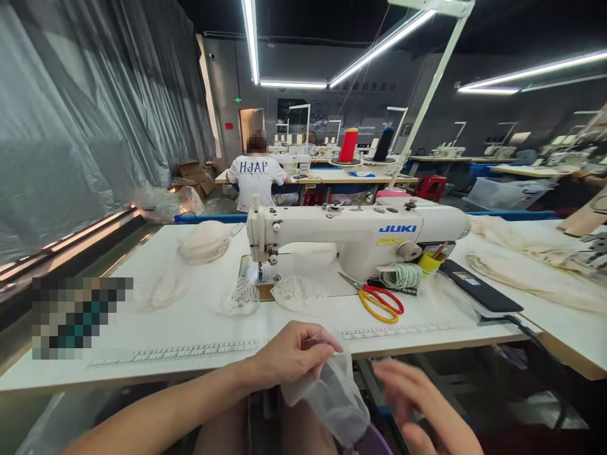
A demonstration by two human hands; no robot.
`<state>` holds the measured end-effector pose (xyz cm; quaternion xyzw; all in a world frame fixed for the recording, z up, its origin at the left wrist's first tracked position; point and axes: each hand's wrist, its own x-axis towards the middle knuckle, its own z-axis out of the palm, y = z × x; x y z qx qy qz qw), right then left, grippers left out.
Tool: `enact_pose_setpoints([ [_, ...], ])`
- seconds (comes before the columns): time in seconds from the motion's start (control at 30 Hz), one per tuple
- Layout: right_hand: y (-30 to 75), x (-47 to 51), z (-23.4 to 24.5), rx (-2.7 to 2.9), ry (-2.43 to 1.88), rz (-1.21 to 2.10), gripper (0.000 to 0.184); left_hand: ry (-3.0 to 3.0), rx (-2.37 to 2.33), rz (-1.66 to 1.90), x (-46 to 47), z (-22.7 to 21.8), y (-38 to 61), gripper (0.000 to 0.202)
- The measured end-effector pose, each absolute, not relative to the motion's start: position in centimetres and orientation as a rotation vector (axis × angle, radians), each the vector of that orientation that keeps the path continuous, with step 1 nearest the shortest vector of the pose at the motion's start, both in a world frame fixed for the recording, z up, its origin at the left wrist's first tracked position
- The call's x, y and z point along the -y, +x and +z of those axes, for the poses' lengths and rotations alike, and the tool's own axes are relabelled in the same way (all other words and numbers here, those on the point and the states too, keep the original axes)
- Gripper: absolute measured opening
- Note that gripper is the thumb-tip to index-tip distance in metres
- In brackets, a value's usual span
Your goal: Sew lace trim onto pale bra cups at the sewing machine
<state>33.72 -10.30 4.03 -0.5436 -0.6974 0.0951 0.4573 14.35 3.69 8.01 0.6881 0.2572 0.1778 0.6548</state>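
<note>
My left hand (296, 354) pinches the upper edge of a thin, see-through white fabric piece (339, 392) over my lap, just off the table's front edge. To the right of the fabric, my right hand (410, 395) is apart from it, fingers spread and a little blurred, with nothing in it. Beyond my hands stands a white sewing machine (322, 230). A lace piece (244, 296) lies by its needle, and another lace piece (298, 292) lies just to the right of that.
Red-and-yellow-handled scissors (379, 303) lie before the machine, near a coil of pale cord (401, 276) and a yellow cup (429, 262). A fabric stack (203, 242) sits at the left, a black case (478, 287) at the right. A person (258, 177) sits ahead, facing away.
</note>
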Motion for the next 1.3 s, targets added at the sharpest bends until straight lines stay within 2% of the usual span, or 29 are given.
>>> enact_pose_setpoints([
  [0.07,32.9,8.5,3.9,1.683,-1.37,0.352,0.052,1.631,-0.553,0.329,-3.2,8.3,13.1,0.029],
  [0.13,31.7,6.4,4.2,1.748,-1.321,0.613,0.061,1.66,-0.521,0.279,-2.9,8.6,12.1,0.026],
  [0.23,30.0,3.6,4.9,1.798,-1.24,0.993,0.045,1.676,-0.561,0.268,-2.8,8.7,10.5,0.024],
  [0.3,29.2,2.5,5.2,1.779,-1.254,1.093,0.034,1.67,-0.635,0.288,-3.0,8.6,9.4,0.024],
  [0.33,29.0,2.2,5.2,1.761,-1.278,1.106,0.035,1.659,-0.667,0.298,-3.2,8.4,9.0,0.024],
  [0.77,28.0,2.7,5.0,1.735,-1.483,0.832,0.036,1.621,-0.705,0.274,-4.3,6.5,7.4,0.025],
  [0.83,28.0,3.1,5.2,1.752,-1.479,0.744,0.033,1.698,-0.689,0.304,-4.2,6.4,7.6,0.028],
  [0.97,28.5,4.4,5.3,1.82,-1.415,0.592,0.024,1.805,-0.671,0.408,-3.5,6.1,8.7,0.018],
  [1.1,29.9,6.5,5.8,1.82,-1.39,0.482,0.016,1.875,-0.631,0.458,-2.7,5.8,10.3,0.02],
  [1.3,31.6,8.9,6.1,1.795,-1.277,0.604,0.035,2.136,-0.43,0.65,-1.5,5.2,12.9,0.017],
])
